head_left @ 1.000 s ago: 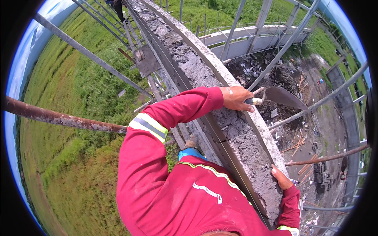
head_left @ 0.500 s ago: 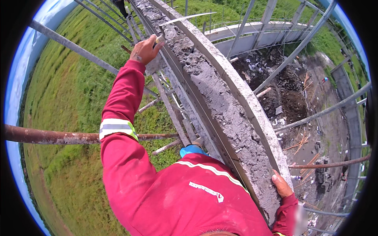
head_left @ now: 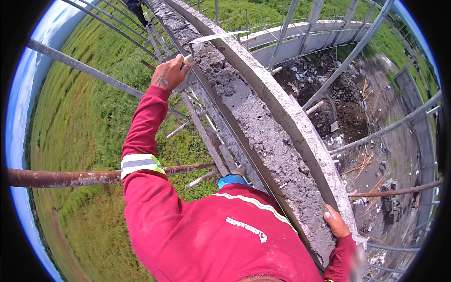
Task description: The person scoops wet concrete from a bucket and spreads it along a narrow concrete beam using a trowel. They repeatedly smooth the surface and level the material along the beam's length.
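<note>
My left hand (head_left: 170,74), at the end of an outstretched arm, is closed round the handle of a trowel (head_left: 218,37). The trowel's thin pointed blade lies nearly edge-on over the far part of a long wall top, pointing right. Below it, rough grey mortar (head_left: 263,124) fills the channel between two raised edges. My right hand (head_left: 337,222) grips the right-hand concrete rim (head_left: 307,127) close to my body, thumb on the inner side. Its other fingers are mostly hidden.
Metal scaffold pipes (head_left: 80,63) cross on both sides, and a rusty pipe (head_left: 61,178) passes below my left arm. Timber and ladder-like supports (head_left: 204,134) stand left of the wall. Ground with rubble (head_left: 350,122) lies far below at right. Another person (head_left: 136,10) is at the far end.
The view has tilted a little, so the scene sits slightly lower. The trowel blade is turned a bit and shows more of its face. My right hand stays on the rim.
</note>
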`<act>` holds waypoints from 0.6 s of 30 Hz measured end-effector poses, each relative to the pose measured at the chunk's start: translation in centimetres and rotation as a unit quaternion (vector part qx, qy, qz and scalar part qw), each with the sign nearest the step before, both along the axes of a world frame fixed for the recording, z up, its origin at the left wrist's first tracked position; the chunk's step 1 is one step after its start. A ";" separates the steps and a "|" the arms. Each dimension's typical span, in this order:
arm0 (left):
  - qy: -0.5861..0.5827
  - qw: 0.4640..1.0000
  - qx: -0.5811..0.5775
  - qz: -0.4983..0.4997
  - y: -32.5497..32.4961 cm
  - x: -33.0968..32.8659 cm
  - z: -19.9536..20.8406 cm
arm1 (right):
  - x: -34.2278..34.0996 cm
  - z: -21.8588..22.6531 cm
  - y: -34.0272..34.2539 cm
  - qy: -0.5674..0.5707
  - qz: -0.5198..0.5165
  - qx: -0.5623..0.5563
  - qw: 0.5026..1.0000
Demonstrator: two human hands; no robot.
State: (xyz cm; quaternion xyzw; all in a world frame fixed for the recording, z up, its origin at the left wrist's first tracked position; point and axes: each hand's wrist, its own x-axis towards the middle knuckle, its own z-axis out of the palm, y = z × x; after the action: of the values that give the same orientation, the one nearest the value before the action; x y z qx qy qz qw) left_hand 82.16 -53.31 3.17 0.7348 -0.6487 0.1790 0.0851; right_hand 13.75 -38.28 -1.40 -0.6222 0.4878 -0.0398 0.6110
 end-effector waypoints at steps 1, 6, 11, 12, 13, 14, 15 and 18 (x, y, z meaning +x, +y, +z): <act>-0.002 0.999 -0.041 -0.014 0.1 0.3 -0.2 | 0.0 0.0 0.0 0.002 -0.001 0.000 1.000; 0.032 0.994 -0.098 -0.026 0.8 1.6 -1.5 | 0.0 -0.1 0.0 0.007 -0.005 0.002 1.000; 0.032 0.994 0.045 0.093 0.5 2.2 -1.5 | 0.2 0.2 0.0 0.009 -0.013 0.001 1.000; 0.033 0.994 0.038 0.098 0.4 2.0 -1.5 | 0.3 0.1 -0.1 0.007 -0.022 -0.002 1.000; 0.038 0.996 0.021 0.073 0.4 1.9 -1.5 | 0.3 0.2 -0.3 0.005 -0.022 -0.001 1.000; 0.051 0.997 0.010 0.052 0.9 1.5 -1.9 | 0.3 0.3 0.0 0.005 -0.017 0.006 1.000; 0.055 0.998 -0.026 0.006 0.8 1.3 -1.9 | 0.3 0.2 -0.2 0.009 -0.018 0.003 1.000; 0.056 0.998 0.010 0.020 1.2 0.8 -2.3 | 0.3 0.3 0.0 0.010 -0.012 -0.003 1.000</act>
State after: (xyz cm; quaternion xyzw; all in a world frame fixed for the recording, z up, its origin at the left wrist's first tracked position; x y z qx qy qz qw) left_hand 82.97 -52.11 0.85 0.7572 -0.6301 0.1325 0.1100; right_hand 14.07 -38.30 -1.13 -0.6186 0.5010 -0.0425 0.6037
